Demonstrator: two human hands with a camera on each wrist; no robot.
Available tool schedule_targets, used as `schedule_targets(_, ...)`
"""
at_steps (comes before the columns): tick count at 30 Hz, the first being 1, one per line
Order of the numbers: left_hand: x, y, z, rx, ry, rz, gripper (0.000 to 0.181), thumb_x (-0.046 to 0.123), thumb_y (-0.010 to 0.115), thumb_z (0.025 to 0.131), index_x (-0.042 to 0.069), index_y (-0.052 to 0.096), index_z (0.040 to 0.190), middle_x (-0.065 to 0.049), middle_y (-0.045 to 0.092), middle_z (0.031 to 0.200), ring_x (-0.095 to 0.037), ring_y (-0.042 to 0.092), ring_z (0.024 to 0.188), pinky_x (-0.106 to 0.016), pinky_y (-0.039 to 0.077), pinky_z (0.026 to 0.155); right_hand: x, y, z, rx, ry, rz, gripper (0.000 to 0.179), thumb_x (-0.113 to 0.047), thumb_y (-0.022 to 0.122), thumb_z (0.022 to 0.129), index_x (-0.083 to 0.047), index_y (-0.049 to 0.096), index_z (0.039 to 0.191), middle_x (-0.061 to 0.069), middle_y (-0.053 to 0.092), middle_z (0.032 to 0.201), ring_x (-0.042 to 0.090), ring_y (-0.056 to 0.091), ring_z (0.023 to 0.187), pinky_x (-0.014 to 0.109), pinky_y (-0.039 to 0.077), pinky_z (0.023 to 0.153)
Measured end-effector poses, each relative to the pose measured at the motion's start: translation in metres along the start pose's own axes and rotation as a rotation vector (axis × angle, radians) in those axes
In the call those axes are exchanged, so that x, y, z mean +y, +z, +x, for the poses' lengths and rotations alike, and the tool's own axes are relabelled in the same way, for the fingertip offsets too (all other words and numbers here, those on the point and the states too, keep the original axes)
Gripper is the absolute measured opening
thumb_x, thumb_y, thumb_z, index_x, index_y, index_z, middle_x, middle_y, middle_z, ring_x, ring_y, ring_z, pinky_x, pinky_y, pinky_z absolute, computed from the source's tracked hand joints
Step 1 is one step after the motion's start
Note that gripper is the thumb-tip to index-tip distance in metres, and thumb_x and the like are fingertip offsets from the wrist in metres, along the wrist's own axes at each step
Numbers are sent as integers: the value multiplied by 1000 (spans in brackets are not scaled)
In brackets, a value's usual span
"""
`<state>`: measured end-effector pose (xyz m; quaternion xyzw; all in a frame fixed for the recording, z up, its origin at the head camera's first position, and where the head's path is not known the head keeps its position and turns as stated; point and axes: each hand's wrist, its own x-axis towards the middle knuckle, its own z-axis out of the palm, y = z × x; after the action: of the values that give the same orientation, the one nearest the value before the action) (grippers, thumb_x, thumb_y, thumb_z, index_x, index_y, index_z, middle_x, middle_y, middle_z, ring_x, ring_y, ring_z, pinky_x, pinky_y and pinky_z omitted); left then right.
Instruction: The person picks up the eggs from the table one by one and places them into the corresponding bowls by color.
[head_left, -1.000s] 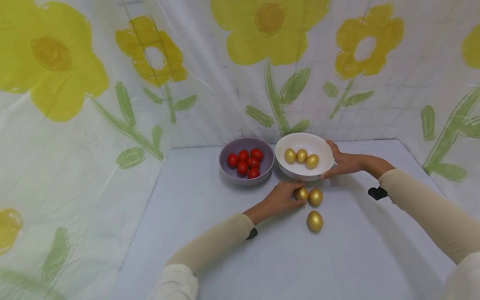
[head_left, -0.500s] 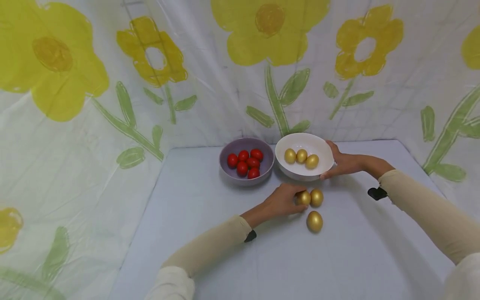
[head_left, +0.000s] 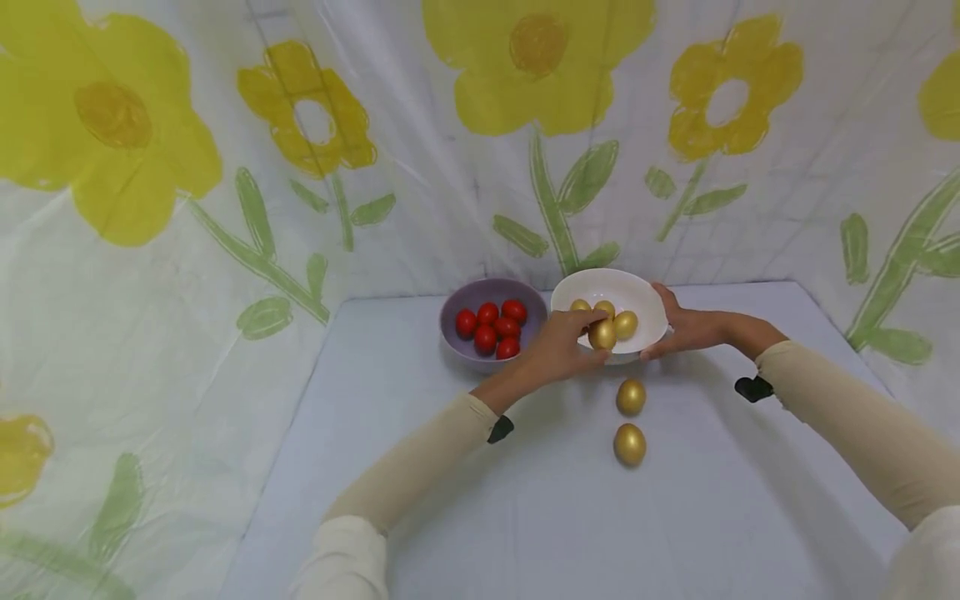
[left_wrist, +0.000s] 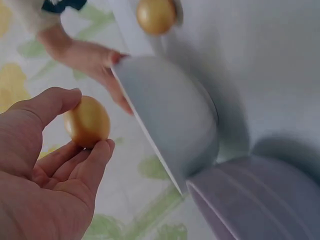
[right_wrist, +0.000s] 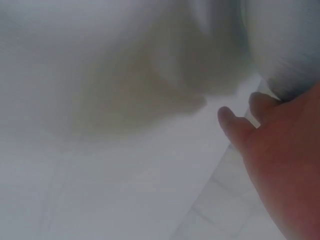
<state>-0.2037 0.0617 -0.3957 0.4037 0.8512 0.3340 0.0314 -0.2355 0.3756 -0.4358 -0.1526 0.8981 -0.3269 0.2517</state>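
My left hand [head_left: 557, 348] pinches a gold egg [head_left: 602, 335] over the near rim of the white bowl [head_left: 628, 292]. In the left wrist view, thumb and fingertips grip this egg [left_wrist: 87, 122] from opposite sides, above the bowl's rim line. My right hand [head_left: 692, 327] holds the bowl by its right side, thumb and fingers spread along the outer wall. Three gold eggs [head_left: 626, 325] lie inside, partly hidden by the left hand. Two more, a nearer egg [head_left: 629, 444] and a farther egg [head_left: 631, 397], rest on the table in front of the bowl.
A purple bowl [head_left: 452, 310] with several red eggs [head_left: 485, 339] stands just left of the white one. Behind both, a curtain with painted yellow flowers [head_left: 538, 46] hangs at the back edge of the pale table [head_left: 450, 517].
My left hand has taken one gold egg off the table and carried it up and away to the white bowl's near rim. The right hand stays on the bowl.
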Motion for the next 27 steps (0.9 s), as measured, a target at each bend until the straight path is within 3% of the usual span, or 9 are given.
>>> schedule_targets(3, -11, -4, 13, 24, -64, 68, 58, 24, 83, 94, 4, 63, 145, -5, 70, 137, -14, 66, 116, -19, 50, 101, 0, 2, 1, 0, 9, -1, 136, -40, 84, 90, -10, -28, 162, 28, -17, 168, 53, 10, 154, 74, 22, 118)
schedule_targets(7, -21, -3, 30, -2, -117, 186, 53, 23, 80, 96, 3, 64, 142, -7, 71, 136, -16, 67, 118, -24, 52, 101, 0, 3, 1, -3, 23, -3, 136, -43, 84, 90, -11, -28, 162, 28, -17, 168, 53, 8, 155, 75, 20, 119)
schedule_targets(10, -21, 2, 44, -37, -157, 282, 34, 19, 76, 95, 6, 72, 126, -6, 76, 114, -16, 68, 96, -24, 55, 83, 0, 2, 0, 5, 29, -9, 137, -43, 84, 90, -12, -28, 162, 28, -17, 168, 53, 7, 155, 75, 20, 118)
schedule_targets(14, -20, 8, 57, -76, -253, 424, 9, 12, 72, 95, 8, 70, 102, -4, 69, 91, -18, 63, 79, -29, 51, 66, 1, 1, 2, 10, 18, -11, 136, -43, 84, 90, -12, -28, 162, 28, -18, 169, 53, 6, 156, 75, 19, 118)
schedule_targets(19, -21, 15, 62, -133, -334, 555, 11, 8, 64, 100, 10, 73, 108, -5, 72, 100, -20, 69, 89, -31, 58, 76, 3, 2, 5, -4, 10, -5, 137, -45, 84, 90, -13, -29, 162, 24, -23, 170, 52, 0, 157, 74, 18, 119)
schedule_targets(27, -25, 25, 72, -175, -337, 586, 18, 8, 62, 101, 11, 72, 116, -7, 70, 111, -23, 69, 97, -34, 59, 81, -1, 1, -4, 10, 33, -1, 138, -45, 84, 90, -12, -28, 162, 25, -21, 170, 52, 2, 157, 74, 19, 119)
